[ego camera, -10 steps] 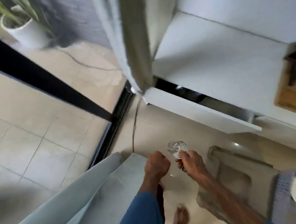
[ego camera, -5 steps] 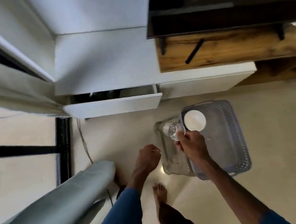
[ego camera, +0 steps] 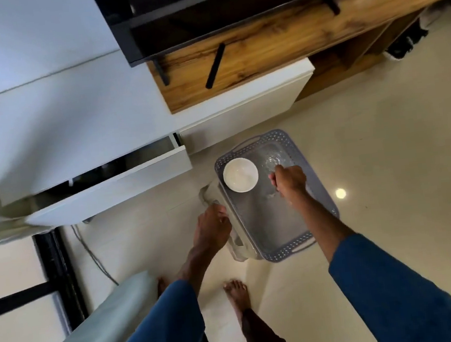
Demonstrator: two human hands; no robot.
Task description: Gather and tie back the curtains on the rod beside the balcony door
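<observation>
Grey perforated plastic makes up the basket (ego camera: 291, 251), which sits on the pale glossy floor (ego camera: 384, 154) just in front of a white cabinet. One corner of it overlaps a clear container (ego camera: 236, 249) that pokes out along its left side. A white bowl (ego camera: 240, 174) stands in the basket's far left corner, and a clear glass (ego camera: 273, 161) stands just beside it on the right, near the far wall.

The right hand (ego camera: 289, 182) reaches into the basket with its fingers curled, pinching the near rim of the glass. The left hand (ego camera: 213, 227) hangs at the basket's left edge, knuckles up and fingers curled under. Whether it grips the rim or the container cannot be told.

The curtain (ego camera: 96, 332), a pale grey-green fold, lies low on the left against the person's left sleeve, next to the black door frame (ego camera: 59, 271). Neither hand touches it. A thin cable (ego camera: 94, 257) runs along the floor between the frame and the bare feet (ego camera: 237, 295).

An open white drawer (ego camera: 115, 190) juts out to the left of the basket, narrowing the room there. Bare floor spreads wide to the right of the basket. A wooden shelf (ego camera: 261, 47) overhangs the cabinet beyond.
</observation>
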